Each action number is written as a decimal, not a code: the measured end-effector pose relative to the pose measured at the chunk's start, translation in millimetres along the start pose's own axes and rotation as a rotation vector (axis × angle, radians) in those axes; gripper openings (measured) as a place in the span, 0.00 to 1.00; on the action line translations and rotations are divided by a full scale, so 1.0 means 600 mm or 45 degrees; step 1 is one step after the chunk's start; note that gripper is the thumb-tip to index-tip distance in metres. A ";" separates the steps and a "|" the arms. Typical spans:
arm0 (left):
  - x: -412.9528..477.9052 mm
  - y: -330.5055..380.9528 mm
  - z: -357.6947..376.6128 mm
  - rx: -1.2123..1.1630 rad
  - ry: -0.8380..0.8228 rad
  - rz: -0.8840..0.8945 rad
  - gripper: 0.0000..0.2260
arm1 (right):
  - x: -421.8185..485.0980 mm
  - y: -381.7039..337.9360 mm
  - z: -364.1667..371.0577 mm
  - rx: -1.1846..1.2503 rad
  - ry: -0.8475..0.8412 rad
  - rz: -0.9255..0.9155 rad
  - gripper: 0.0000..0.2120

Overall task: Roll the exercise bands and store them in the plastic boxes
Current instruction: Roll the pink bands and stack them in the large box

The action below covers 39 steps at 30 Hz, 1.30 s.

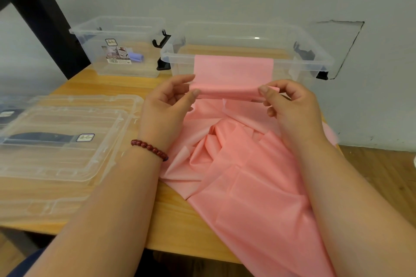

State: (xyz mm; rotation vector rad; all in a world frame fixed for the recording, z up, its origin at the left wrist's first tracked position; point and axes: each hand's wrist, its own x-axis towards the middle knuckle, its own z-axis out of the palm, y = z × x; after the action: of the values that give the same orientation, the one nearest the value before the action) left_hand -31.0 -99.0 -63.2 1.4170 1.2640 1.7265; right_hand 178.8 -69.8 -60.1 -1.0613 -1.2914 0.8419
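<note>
A long pink exercise band (238, 164) lies crumpled on the wooden table and hangs off the front edge. Its far end stands up as a flat flap in front of a clear plastic box (247, 54). My left hand (166, 105) pinches the fold at the left side, and my right hand (290, 105) pinches it at the right side, both held just above the table. A second clear box (121, 47) at the back left holds a small rolled purple band (135, 56).
Two clear lids (56, 141) lie stacked on the left of the table (112, 209). A black frame post (40, 18) stands at the back left. The wall runs close behind the boxes. The table's right edge sits near my right forearm.
</note>
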 end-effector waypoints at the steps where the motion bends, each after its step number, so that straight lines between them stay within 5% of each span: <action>1: 0.000 0.000 0.000 -0.010 0.004 -0.003 0.11 | 0.000 0.000 0.001 0.008 0.000 -0.002 0.05; 17: -0.001 -0.002 0.001 0.150 0.041 0.017 0.12 | 0.003 0.010 0.001 0.006 -0.105 -0.007 0.11; 39: -0.006 0.003 0.008 -0.086 0.055 -0.087 0.10 | 0.006 0.013 -0.002 0.047 -0.094 0.031 0.12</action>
State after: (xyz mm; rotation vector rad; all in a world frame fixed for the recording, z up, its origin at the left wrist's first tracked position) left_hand -25.1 -101.2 -62.9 1.2902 1.2505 1.7454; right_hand 181.1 -64.1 -66.0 -1.0263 -1.3219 0.9274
